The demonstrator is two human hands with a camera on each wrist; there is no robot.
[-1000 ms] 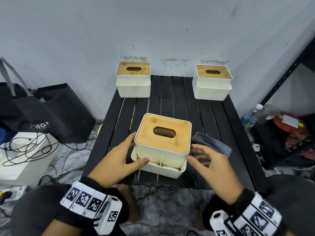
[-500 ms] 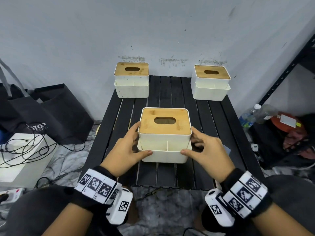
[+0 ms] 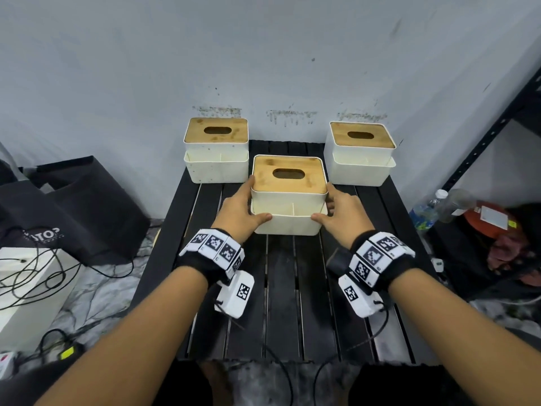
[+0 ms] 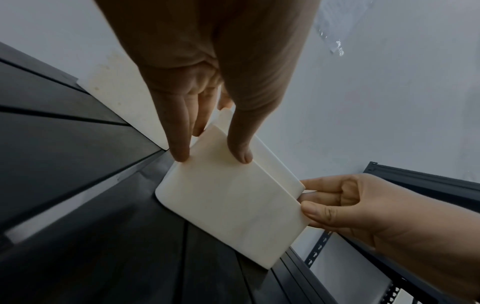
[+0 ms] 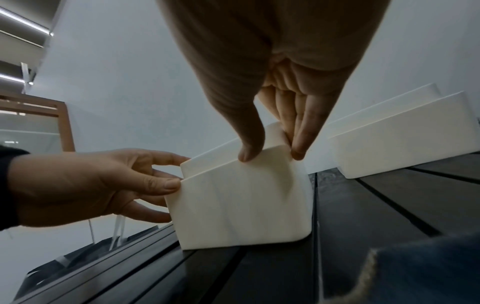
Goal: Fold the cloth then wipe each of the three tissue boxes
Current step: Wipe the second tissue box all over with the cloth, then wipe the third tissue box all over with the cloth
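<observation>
Three white tissue boxes with bamboo lids stand on the black slatted table (image 3: 281,303). The middle tissue box (image 3: 289,197) (image 4: 233,205) (image 5: 239,205) sits just in front of the back left box (image 3: 216,150) and the back right box (image 3: 360,153) (image 5: 405,148). My left hand (image 3: 238,210) (image 4: 213,158) grips its left front corner, thumb on the front wall. My right hand (image 3: 336,213) (image 5: 270,154) grips the right front corner the same way. The dark blue-grey cloth (image 3: 336,260) (image 5: 420,267) lies on the table under my right wrist, mostly hidden.
Black bags (image 3: 73,206) and a white box with cables (image 3: 26,288) stand on the floor to the left. A dark metal shelf (image 3: 497,127) with bottles (image 3: 427,209) is on the right. A wall rises right behind the back boxes.
Both hands have slid the middle box away from the table's front edge toward the two back boxes. The cloth stayed behind and now lies under my right wrist.
</observation>
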